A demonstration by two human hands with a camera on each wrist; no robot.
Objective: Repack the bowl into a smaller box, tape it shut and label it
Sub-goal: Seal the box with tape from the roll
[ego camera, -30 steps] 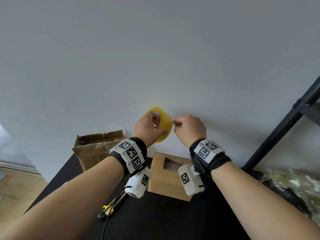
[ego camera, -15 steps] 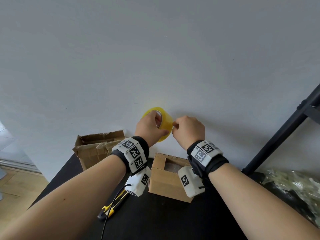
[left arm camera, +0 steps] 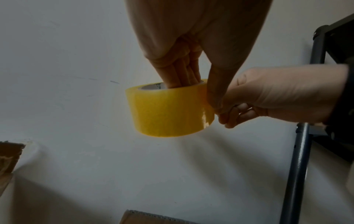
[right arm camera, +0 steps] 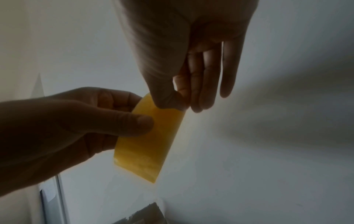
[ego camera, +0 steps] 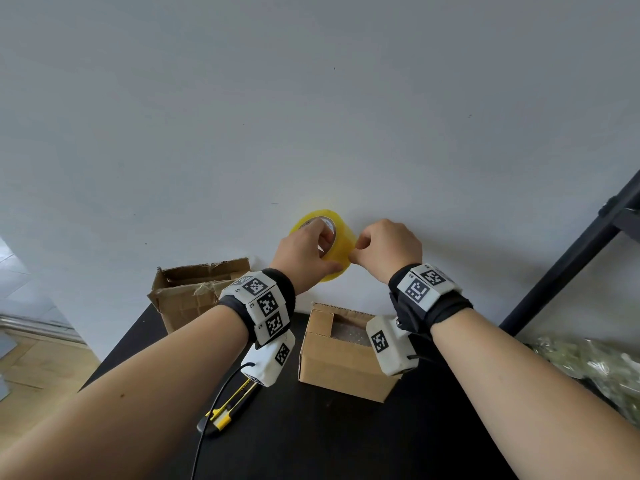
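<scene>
Now, from the head view: both hands are up in front of the wall, working a yellow tape roll [ego camera: 327, 245]. The left hand [ego camera: 304, 258] has fingers hooked through the core, and the right hand [ego camera: 384, 252] pinches at the roll's outer face, likely hunting for the tape's free end. Below them on the black surface [ego camera: 311, 441] sits the smaller cardboard box [ego camera: 341, 370], flaps open, something pale and bubbly inside — packing wrap, probably; the bowl itself I can't make out. A larger torn box [ego camera: 194, 296] stands back left, its inside hidden. A yellow utility knife [ego camera: 230, 405] lies near the front.

Left wrist view: fingers [left arm camera: 182, 72] plunged into the roll's hole, thumb clamped on the outside, the right hand's fingertips nipping the edge.

Right wrist view: thumb and forefinger pressed together on the tape band, the other fingers [right arm camera: 228, 72] loosely extended.

So, my read: packing seems done, no tape on the box yet; closing flaps, sealing and labelling all remain.
</scene>
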